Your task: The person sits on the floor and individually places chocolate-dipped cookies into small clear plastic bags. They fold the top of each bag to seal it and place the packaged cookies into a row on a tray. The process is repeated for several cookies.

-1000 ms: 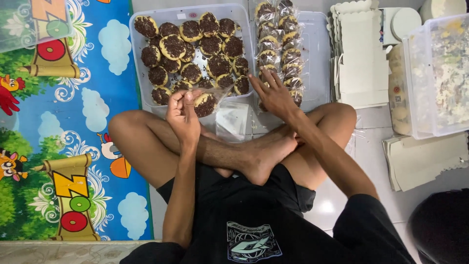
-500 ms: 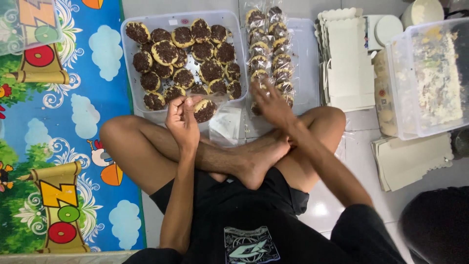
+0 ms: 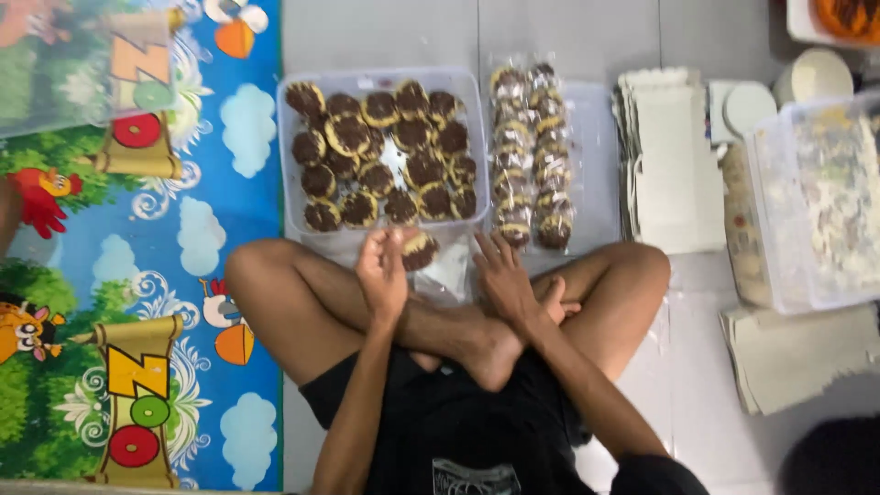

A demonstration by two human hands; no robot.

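Left hand [image 3: 382,268] pinches a round chocolate-topped cookie [image 3: 419,247] at the fingertips, fingers closed around its near edge, hand raised above the crossed legs. Right hand [image 3: 507,280] loosely spread, palm down, fingers resting on a small clear plastic bag [image 3: 446,272] that lies on the floor just in front of the shins; cannot tell if it actually pinches the bag. The held cookie sits just beside the bag's left edge, just below the near wall of the clear plastic tray [image 3: 291,197].

The tray holds many same-type cookies, packed close, some overlapping. Right of it, two rows of already bagged cookies [image 3: 532,147] lie on a flat clear lid [image 3: 596,165]. Further right, a stack of flat white cardboard boxes [image 3: 674,165], then a clear lidded container [image 3: 816,197] with pale contents, blurred. Round white lids [image 3: 747,108] above the stack. Grey paper sheets [image 3: 797,353] lie on the floor tiles at right. Colourful cartoon play mat [image 3: 137,275] covers the floor at left.
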